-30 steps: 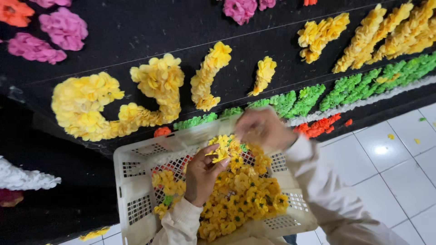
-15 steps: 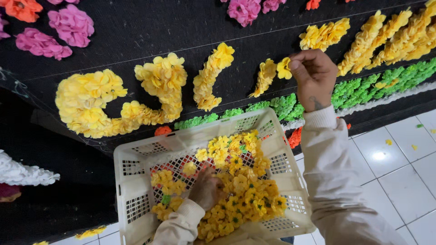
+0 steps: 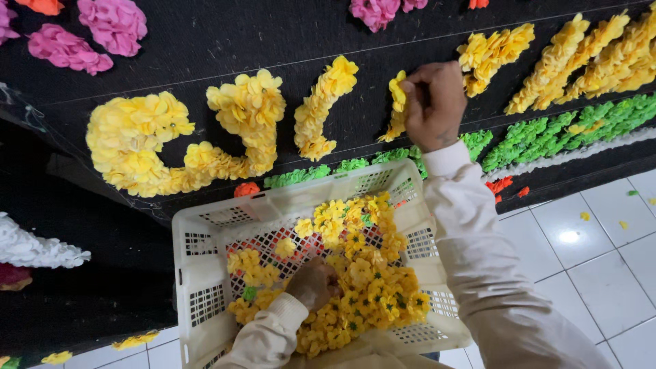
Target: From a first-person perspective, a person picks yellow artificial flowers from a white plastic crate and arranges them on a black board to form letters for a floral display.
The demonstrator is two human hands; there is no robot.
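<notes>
— Pressing against the black board [image 3: 225, 41], a yellow flower [image 3: 398, 87] is pinched in the closed fingers of the right hand [image 3: 432, 104], at the top of a short yellow strip. Is the other hand seen?

— The left hand [image 3: 316, 281] is curled down into the loose yellow flowers [image 3: 362, 280] in the white plastic crate [image 3: 198, 273], near the viewer; whether anything is gripped cannot be told

— And around them?

— Yellow flower shapes [image 3: 184, 137] are fixed to the left, a green flower band [image 3: 547, 133] to the right, pink blooms [image 3: 113, 24] at the far left
</notes>
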